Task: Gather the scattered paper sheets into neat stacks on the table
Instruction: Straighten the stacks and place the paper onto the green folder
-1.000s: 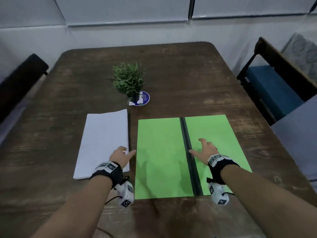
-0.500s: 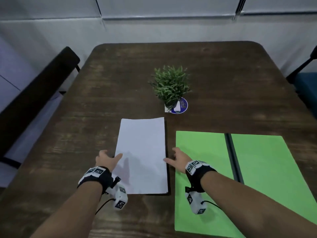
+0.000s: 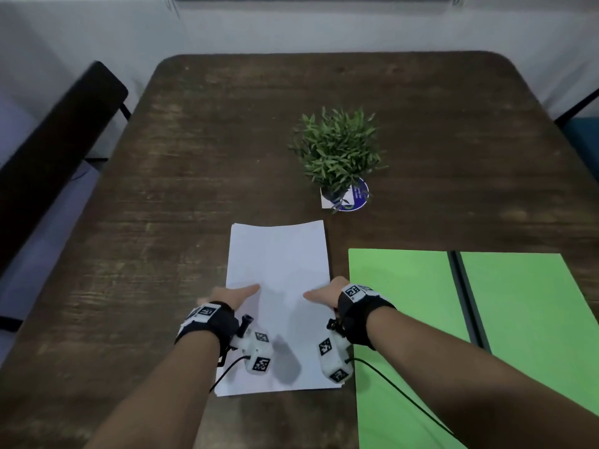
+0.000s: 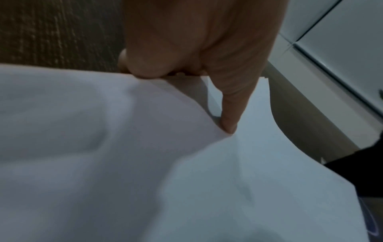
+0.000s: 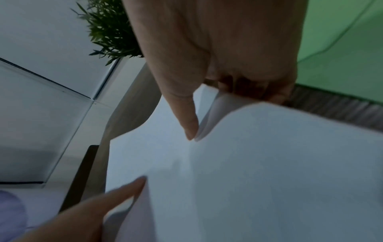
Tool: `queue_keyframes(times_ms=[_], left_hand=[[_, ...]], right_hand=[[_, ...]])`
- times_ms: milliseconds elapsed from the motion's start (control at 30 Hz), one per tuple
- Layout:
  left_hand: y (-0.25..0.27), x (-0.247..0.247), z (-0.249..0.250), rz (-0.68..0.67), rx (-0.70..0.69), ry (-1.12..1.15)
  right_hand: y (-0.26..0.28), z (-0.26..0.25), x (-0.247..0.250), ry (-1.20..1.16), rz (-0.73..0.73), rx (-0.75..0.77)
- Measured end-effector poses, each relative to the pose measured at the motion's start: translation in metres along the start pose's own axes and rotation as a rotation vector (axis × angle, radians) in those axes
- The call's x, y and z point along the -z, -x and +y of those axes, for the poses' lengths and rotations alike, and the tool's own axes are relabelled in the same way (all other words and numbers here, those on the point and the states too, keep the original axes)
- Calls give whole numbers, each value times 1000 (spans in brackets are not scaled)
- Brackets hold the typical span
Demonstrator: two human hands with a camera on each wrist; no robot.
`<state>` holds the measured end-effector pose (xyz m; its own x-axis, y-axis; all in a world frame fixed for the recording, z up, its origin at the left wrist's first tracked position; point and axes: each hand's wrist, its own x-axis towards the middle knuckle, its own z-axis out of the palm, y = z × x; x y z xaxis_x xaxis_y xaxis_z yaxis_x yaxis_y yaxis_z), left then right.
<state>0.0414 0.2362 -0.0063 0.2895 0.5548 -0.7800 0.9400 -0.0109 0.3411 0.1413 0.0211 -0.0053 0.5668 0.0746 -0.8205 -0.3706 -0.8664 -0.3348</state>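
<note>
On the wooden table (image 3: pixel 201 163), both the left hand (image 3: pixel 227 298) and right hand (image 3: pixel 327 294) are pinching the white paper stack (image 3: pixel 278 260) at its side edges, risking buckled, fanned sheets.

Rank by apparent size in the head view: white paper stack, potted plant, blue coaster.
1. white paper stack
2. potted plant, though it sits farther from the camera, so it may look smaller than it is
3. blue coaster, partly hidden

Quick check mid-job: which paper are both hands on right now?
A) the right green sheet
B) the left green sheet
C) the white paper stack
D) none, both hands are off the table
C: the left hand and right hand grip opposite side edges of the white paper stack, thumbs on top; the green sheets lie untouched beside it.
</note>
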Motion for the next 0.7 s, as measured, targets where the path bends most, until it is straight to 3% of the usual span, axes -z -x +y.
queue_keyframes(times_ms=[67,200,333,467,600,700], left_hand=[[7,-3,1,93,-20,-53],[11,-8,2,74,-89,90],[9,-2,-9,41,-75,147],[22,-10,-18,35,-215,201],[51,-19,-17,47,-345,224],[78,-31,-10,39,-454,270]], right_hand=[[4,-3,-11,6,67,-49],[15,-4,-35,-60,196,-18],[14,3,-30,-237,151,-11],[18,19,-14,-259,-51,-5],[11,48,-14,-412,-38,102],[40,65,6,-533,4,204]])
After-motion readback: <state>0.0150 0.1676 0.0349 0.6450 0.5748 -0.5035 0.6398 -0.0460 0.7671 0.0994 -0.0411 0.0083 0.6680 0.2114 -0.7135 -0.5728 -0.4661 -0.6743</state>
